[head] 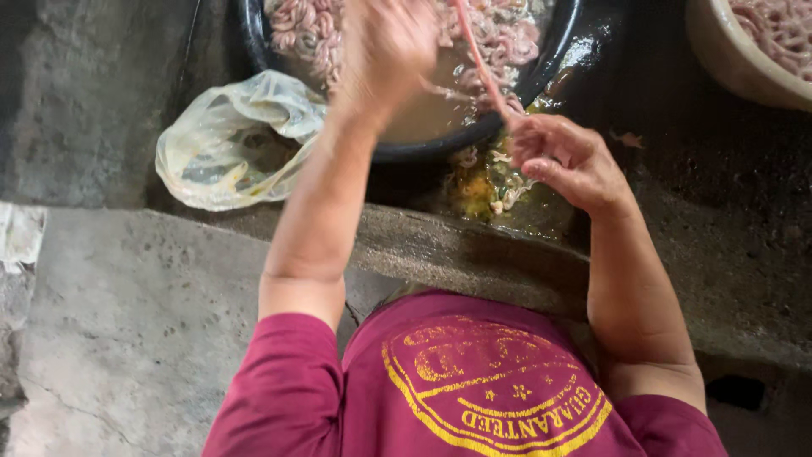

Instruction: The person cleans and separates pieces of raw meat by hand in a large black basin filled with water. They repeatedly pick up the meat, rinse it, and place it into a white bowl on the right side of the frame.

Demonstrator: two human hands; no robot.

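A long pink strand of intestine [480,63] runs taut from the top of the view down to my right hand [565,161], which pinches its lower end just below the rim of a dark basin [440,145]. My left hand [385,51] is raised over the basin, blurred, its fingers closed around the upper part of the strand. The basin holds cloudy brown water and a heap of pale pink coiled intestines [304,30]. Yellowish scraps [484,182] lie on the wet ledge under my right hand.
A crumpled clear plastic bag [233,144] lies left of the basin. A pale bowl [748,51] with more pink intestines stands at the top right. A grey concrete ledge [457,245] crosses below, with concrete floor [127,322] at the left.
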